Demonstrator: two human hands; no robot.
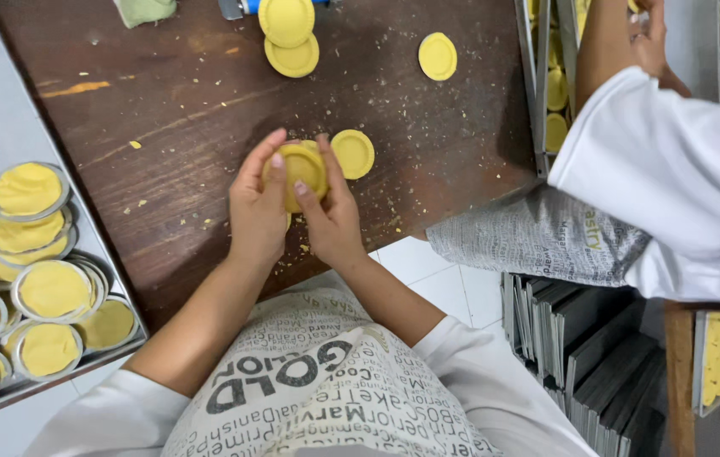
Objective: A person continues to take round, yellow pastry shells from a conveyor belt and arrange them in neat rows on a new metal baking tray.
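Both my hands hold one small round tart tin lined with yellow dough [297, 166] just above the dark wooden table [165, 118]. My left hand [257, 207] cups its left side, thumb pressing on the dough. My right hand [331, 211] grips the right side, thumb also on the dough. A flat yellow dough disc [352, 153] lies on the table right beside the tin.
More dough discs lie at the far edge: a stack of two [289, 34] and a single one [438, 56]. A metal tray [115, 354] at left holds several dough-filled tins [54, 289]. A co-worker in a white sleeve [673, 161] stands at right by racks of trays [550, 85].
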